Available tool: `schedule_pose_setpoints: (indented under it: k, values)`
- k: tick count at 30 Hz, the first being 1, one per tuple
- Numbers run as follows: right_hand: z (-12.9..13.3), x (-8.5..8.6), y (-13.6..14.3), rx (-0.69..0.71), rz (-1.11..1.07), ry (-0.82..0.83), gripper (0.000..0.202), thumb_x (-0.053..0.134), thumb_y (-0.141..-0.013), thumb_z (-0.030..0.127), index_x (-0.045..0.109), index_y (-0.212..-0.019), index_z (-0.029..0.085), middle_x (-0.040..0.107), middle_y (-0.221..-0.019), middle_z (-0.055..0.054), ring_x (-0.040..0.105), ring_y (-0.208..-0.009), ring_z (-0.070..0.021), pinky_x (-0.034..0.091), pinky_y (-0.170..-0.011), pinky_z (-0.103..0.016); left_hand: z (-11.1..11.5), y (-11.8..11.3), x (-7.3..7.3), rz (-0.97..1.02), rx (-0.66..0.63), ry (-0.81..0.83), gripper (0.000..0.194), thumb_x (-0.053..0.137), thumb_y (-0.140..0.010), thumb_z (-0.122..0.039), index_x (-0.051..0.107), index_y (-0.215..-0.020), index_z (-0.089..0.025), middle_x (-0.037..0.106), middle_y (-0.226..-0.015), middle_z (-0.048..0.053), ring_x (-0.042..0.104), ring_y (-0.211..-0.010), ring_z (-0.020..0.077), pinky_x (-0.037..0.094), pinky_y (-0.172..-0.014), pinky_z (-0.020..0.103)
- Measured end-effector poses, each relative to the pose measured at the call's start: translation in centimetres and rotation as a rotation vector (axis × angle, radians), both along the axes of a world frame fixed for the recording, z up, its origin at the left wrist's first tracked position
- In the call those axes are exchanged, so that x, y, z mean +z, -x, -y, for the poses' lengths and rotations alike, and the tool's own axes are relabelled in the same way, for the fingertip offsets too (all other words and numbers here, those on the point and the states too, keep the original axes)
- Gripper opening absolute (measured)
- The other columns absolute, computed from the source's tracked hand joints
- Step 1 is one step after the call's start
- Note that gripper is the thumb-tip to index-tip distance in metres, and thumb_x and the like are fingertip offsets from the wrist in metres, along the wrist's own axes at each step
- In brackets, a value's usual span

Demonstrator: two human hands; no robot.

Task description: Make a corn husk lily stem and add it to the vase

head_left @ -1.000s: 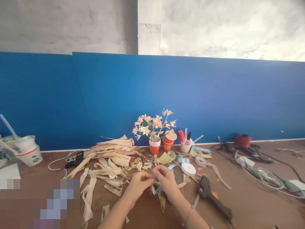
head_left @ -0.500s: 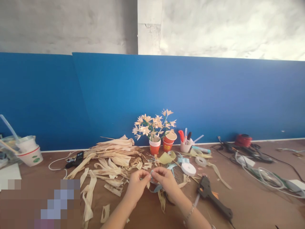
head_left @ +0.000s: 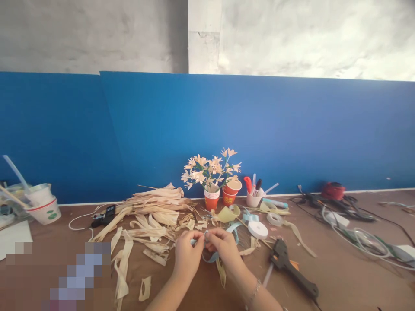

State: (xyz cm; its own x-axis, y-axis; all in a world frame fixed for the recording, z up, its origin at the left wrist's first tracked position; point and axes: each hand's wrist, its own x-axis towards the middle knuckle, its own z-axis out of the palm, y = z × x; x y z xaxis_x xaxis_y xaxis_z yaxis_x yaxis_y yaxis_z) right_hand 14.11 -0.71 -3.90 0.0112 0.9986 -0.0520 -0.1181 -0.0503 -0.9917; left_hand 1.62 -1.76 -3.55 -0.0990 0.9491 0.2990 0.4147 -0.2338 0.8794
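Over the middle of the table, my left hand (head_left: pixel 188 251) and my right hand (head_left: pixel 223 246) meet fingertip to fingertip. Both pinch a light blue ribbon (head_left: pixel 211 258), part of which loops down below my fingers; the exact shape at the fingertips is too small to make out. More blue ribbon (head_left: pixel 234 230) lies just behind my right hand, beside a white ribbon roll (head_left: pixel 258 230). To the left of my left hand spread dried husk strips (head_left: pixel 155 216). A glue gun (head_left: pixel 288 261) rests to the right of my right forearm.
Pale husk flowers (head_left: pixel 201 172) stand in stacked red paper cups (head_left: pixel 211 201) at the back. Beside them are another red cup (head_left: pixel 232 190) and a white cup of pens (head_left: pixel 253 198). Cables (head_left: pixel 366 244) lie at right, a cup with a straw (head_left: pixel 45 211) at left. A blue partition (head_left: pixel 227 116) rises behind.
My fingers have shifted slightly around the blue ribbon, and my left hand has turned a little. The whole view has slid slightly. Both hands still hold together at the same spot.
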Motion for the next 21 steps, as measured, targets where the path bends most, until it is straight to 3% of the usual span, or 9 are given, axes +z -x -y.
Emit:
schedule_pose_setpoints:
  k: [6,15,18,21]
  values:
    - [0.2,0.5,0.0,0.02,-0.139,0.048,0.04,0.081,-0.047,0.046,0.065,-0.063,0.013,0.063,-0.053,-0.001,0.058,-0.049,-0.0119,0.045,-0.05,-0.022,0.1,0.1,-0.2,-0.003,0.004,-0.035,0.014,0.055,-0.074,-0.026,0.066,-0.067,-0.019,0.068,-0.072,0.005,0.06,-0.074,0.0222,0.042,-0.071,0.031]
    - [0.5,0.9,-0.4,0.147,-0.187,0.11,0.038,0.079,-0.053,0.042,0.059,-0.068,0.013,0.062,-0.055,0.0,0.057,-0.049,-0.0096,0.042,-0.048,-0.019,0.0,0.2,0.5,0.171,-0.073,0.04,0.015,0.054,-0.073,-0.026,0.064,-0.067,-0.017,0.066,-0.067,0.003,0.058,-0.069,0.0196,0.043,-0.067,0.028]
    - [0.3,0.6,-0.9,0.197,-0.099,0.123,0.036,0.074,-0.056,0.044,0.055,-0.066,0.014,0.059,-0.05,0.002,0.056,-0.047,-0.0096,0.04,-0.046,-0.018,-0.3,0.4,0.3,0.22,-0.098,0.067,0.017,0.055,-0.074,-0.03,0.064,-0.069,-0.016,0.065,-0.068,0.002,0.056,-0.067,0.0178,0.043,-0.065,0.027]
    - [0.0,0.5,-1.4,0.198,0.254,0.093,0.028,0.063,-0.065,0.042,0.052,-0.066,0.017,0.054,-0.048,0.004,0.054,-0.044,-0.0097,0.039,-0.045,-0.019,-0.6,0.5,-0.1,0.244,-0.113,0.088,0.02,0.057,-0.074,-0.033,0.064,-0.07,-0.015,0.063,-0.066,0.002,0.053,-0.063,0.0156,0.041,-0.062,0.025]
